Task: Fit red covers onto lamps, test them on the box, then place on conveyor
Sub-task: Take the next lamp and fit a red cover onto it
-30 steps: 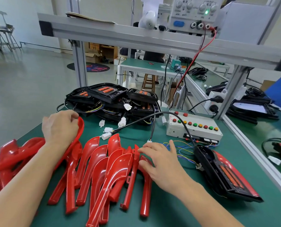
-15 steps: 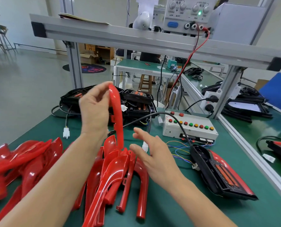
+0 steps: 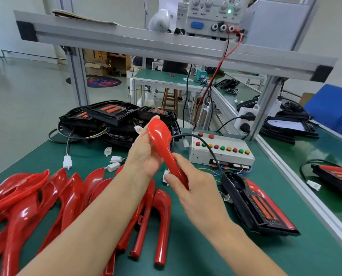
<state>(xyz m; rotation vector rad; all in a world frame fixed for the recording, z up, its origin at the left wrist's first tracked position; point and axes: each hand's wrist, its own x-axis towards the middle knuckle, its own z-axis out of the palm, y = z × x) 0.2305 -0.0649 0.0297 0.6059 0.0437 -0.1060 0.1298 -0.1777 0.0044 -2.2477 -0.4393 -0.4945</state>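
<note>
Red cover (image 3: 164, 150) upright-ish, broad end up.

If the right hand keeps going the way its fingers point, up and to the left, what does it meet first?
Probably the left hand, which holds the wide end of the same red cover that the right hand grips lower down. Beyond it lies the pile of black lamps; depth is unclear.

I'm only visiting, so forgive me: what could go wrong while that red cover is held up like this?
The cover is held above the table by both hands, left and right; a slip might drop it onto the loose covers and scuff them. Carrying it to the lamp, it might snag the black cable.
</note>
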